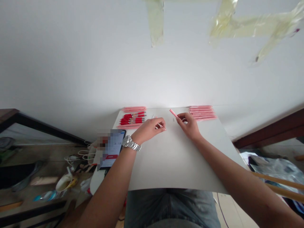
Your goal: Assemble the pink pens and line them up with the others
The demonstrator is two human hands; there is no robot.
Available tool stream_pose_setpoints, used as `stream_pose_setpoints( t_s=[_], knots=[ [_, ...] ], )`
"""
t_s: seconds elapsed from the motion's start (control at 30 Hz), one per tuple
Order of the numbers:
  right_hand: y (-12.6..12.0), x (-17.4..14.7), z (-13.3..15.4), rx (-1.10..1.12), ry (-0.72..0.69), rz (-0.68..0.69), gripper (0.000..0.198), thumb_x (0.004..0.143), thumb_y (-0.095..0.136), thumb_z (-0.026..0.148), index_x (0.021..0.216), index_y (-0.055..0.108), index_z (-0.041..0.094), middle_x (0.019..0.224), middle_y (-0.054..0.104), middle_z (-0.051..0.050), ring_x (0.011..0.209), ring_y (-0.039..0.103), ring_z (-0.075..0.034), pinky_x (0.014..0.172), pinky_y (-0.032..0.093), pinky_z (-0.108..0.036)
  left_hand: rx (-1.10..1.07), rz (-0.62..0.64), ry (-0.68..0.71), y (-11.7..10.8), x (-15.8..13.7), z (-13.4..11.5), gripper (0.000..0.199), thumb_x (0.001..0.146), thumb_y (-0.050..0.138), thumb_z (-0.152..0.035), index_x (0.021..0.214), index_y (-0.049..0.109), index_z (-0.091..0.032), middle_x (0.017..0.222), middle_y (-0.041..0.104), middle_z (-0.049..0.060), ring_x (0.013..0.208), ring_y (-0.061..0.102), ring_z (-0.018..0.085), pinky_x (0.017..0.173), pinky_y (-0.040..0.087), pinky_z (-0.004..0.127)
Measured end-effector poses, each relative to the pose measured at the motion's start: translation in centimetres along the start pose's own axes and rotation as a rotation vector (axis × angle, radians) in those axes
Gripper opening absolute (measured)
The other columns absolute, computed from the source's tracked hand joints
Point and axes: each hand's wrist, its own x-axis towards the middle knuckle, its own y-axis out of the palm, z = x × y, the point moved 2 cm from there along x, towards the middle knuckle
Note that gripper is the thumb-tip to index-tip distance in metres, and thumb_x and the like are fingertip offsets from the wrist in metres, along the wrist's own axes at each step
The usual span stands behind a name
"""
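Note:
My right hand (189,126) is closed in a pinch around a slim pink pen part (173,113), which tilts up to the left from the fingertips. Facing it across a small gap, my left hand (153,126), with a silver watch (131,143) on the wrist, has thumb and fingers pressed together. A thin pale piece shows between them, mostly hidden. Left of that hand lie several red pens (133,119) in a row. Pink pens (135,109) are behind them, and more pink ones (129,125) in front. Another stack of pink pens (202,113) lies beyond my right hand.
The white table (175,164) stands against a wall with yellowish tape (155,23). A phone (112,150), partly blurred out, lies at the table's left edge. Cables, a cup (64,182) and a bottle (46,196) are down on the left; plastic bags (277,167) are low on the right.

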Motion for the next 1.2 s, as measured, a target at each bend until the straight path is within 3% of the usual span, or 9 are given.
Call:
stream_pose_setpoints(
  t_s=[0.17,0.43,0.6,0.73,0.83,1.0,1.2],
  knots=[
    [0.0,-0.1,0.2,-0.001,-0.013,0.003,0.031,0.094,0.063,0.054,0.097,0.068,0.023,0.095,0.072,-0.006,0.085,0.067,-0.021,0.077,0.057,-0.039,-0.313,-0.160,-0.019,1.8,1.3,1.3,0.022,0.091,0.068,-0.040,0.094,0.059,-0.020,0.090,0.072,0.004,0.082,0.071,0.017,0.076,0.056,0.029],
    [0.0,-0.2,0.1,-0.013,-0.027,0.012,0.029,0.095,0.063,0.051,0.097,0.068,0.023,0.094,0.072,-0.006,0.085,0.068,-0.021,0.076,0.057,-0.038,-0.423,-0.391,0.007,2.3,1.5,3.0,0.026,0.087,0.073,-0.041,0.094,0.063,-0.019,0.087,0.071,0.003,0.075,0.068,0.014,0.074,0.057,0.027],
    [0.0,-0.2,0.2,-0.032,-0.031,0.022,0.030,0.096,0.062,0.053,0.098,0.068,0.024,0.095,0.072,-0.006,0.086,0.068,-0.021,0.078,0.057,-0.039,-0.378,-0.515,0.003,2.4,1.1,3.7,0.027,0.088,0.074,-0.044,0.095,0.069,-0.019,0.084,0.072,0.003,0.076,0.070,0.015,0.075,0.058,0.028],
    [-0.1,-0.2,0.4,-0.024,-0.036,0.024,0.028,0.096,0.063,0.051,0.098,0.068,0.024,0.094,0.072,-0.005,0.085,0.067,-0.021,0.077,0.057,-0.039,-0.315,-0.590,-0.018,2.5,0.5,3.8,0.030,0.091,0.072,-0.047,0.103,0.076,-0.020,0.099,0.078,0.008,0.084,0.073,0.019,0.077,0.060,0.031],
    [-0.1,-0.3,0.5,-0.028,-0.042,0.030,0.026,0.096,0.063,0.049,0.098,0.069,0.024,0.094,0.072,-0.005,0.085,0.067,-0.020,0.078,0.057,-0.038,-0.207,-0.604,0.044,2.4,0.3,3.4,0.030,0.096,0.067,-0.044,0.111,0.078,-0.021,0.107,0.077,0.009,0.091,0.072,0.020,0.082,0.059,0.032],
    [-0.1,-0.3,0.6,-0.042,-0.064,0.038,0.027,0.097,0.063,0.050,0.099,0.069,0.023,0.094,0.072,-0.005,0.085,0.067,-0.020,0.077,0.056,-0.038,0.026,-0.656,0.151,2.1,0.3,3.1,0.031,0.104,0.055,-0.037,0.123,0.075,-0.023,0.105,0.073,0.007,0.092,0.068,0.017,0.088,0.056,0.031],
    [0.1,-0.3,0.5,-0.046,-0.100,0.054,0.024,0.097,0.064,0.046,0.097,0.070,0.023,0.092,0.071,-0.004,0.083,0.066,-0.019,0.076,0.055,-0.037,0.118,-0.704,0.195,2.0,0.4,3.5,0.032,0.106,0.051,-0.031,0.131,0.070,-0.024,0.107,0.069,0.007,0.100,0.065,0.019,0.092,0.054,0.034]
  ],
)
